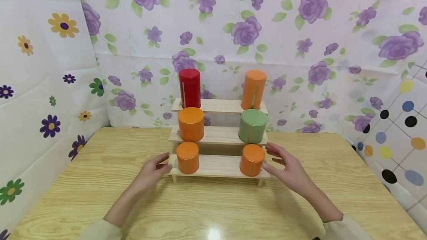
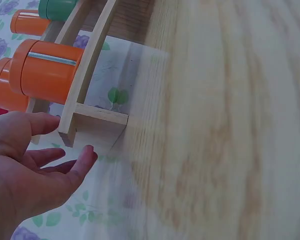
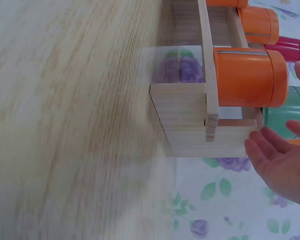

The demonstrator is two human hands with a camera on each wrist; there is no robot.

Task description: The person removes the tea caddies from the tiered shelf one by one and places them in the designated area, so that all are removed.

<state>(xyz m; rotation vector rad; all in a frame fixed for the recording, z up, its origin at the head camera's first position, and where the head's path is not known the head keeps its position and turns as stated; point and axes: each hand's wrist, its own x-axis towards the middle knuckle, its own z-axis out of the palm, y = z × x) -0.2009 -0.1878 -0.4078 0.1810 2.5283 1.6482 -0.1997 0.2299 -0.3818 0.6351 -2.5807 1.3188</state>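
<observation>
A three-tier wooden rack (image 1: 219, 165) stands on the table, with two round tins on each step. On the bottom step sit a left small orange tin (image 1: 188, 158) and a right small orange tin (image 1: 251, 160). The middle step bears a wider orange tin (image 1: 191, 125) and a green tin (image 1: 252, 127). Up top are a tall red tin (image 1: 189, 90) and a tall light-orange tin (image 1: 253, 90). My left hand (image 1: 153, 169) is at the rack's left end, its thumb and fingers apart and holding nothing. At the right end, my right hand (image 1: 290, 167) has spread fingers beside the right small orange tin; contact is unclear.
The wood-grain table (image 1: 213, 206) extends in front of the rack and to both sides. Behind it hangs a cloth with purple flowers (image 1: 247, 32). Patterned sheets, a flowered one (image 1: 50, 84) and a dotted one (image 1: 397, 129), flank the table.
</observation>
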